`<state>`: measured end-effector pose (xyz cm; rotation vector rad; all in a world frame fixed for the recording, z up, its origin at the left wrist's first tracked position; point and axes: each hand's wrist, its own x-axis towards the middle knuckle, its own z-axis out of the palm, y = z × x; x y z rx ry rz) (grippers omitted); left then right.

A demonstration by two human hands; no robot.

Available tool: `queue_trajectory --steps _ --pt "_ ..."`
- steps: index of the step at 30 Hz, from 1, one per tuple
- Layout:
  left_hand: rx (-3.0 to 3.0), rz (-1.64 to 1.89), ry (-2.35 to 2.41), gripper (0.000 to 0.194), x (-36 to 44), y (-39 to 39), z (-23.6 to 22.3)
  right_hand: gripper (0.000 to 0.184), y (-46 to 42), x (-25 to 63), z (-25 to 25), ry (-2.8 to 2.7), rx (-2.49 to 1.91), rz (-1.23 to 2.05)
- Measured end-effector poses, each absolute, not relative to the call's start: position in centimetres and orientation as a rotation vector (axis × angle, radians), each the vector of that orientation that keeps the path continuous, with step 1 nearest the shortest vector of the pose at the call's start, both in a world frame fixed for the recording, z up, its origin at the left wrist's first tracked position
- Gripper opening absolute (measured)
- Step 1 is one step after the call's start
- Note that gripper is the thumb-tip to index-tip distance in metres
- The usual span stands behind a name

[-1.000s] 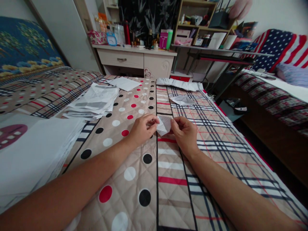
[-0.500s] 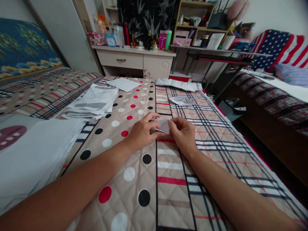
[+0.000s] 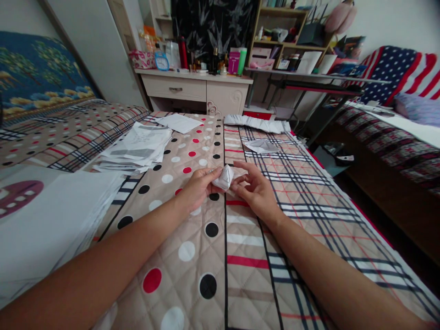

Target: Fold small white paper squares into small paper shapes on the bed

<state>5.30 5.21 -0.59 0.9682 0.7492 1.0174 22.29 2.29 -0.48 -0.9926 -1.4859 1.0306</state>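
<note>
A small piece of folded white paper (image 3: 226, 178) is between my hands, above the quilted bedspread. Its peaked, creased side faces me. My left hand (image 3: 201, 185) pinches its left side between thumb and fingers. On the right, my right hand (image 3: 252, 188) has its thumb and curled fingers at the paper's edge, with the index finger raised over it. Farther off lies another folded paper piece (image 3: 261, 146), pointed at its ends. Beyond that is a long row of nested folded papers (image 3: 257, 123).
To the left is a stack of printed sheets (image 3: 135, 149), with a single sheet (image 3: 180, 123) behind it. A large paper pile (image 3: 65, 220) is at the near left. The patterned bedspread (image 3: 185, 288) lies under everything. A dresser (image 3: 173, 88) stands beyond the bed.
The folded paper has turned from a flat, tilted piece to a peaked side facing me. My left fingers have shifted to its left side, and my right index finger has lifted and extended.
</note>
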Motion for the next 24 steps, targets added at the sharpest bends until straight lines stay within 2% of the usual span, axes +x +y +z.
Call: queue_trajectory --steps 5,9,12,17,24 --pt "0.916 0.914 0.746 0.026 5.42 5.08 -0.32 0.037 2.46 22.18 -0.75 -1.553 -1.009 0.952" --pt "0.93 0.929 0.755 0.03 5.6 4.77 -0.16 0.035 2.52 22.19 -0.82 -1.456 -1.008 1.116" --pt "1.002 0.977 0.757 0.04 5.8 4.44 -0.14 0.034 2.45 22.15 -0.59 -1.314 -1.055 1.184" --pt "1.168 1.081 0.777 0.066 5.81 4.23 -0.14 0.035 2.36 22.1 -0.37 -1.265 -1.095 1.216" --pt "1.45 1.025 0.783 0.049 5.92 4.46 -0.56 0.038 2.47 21.98 -0.88 -1.335 -1.114 1.225"
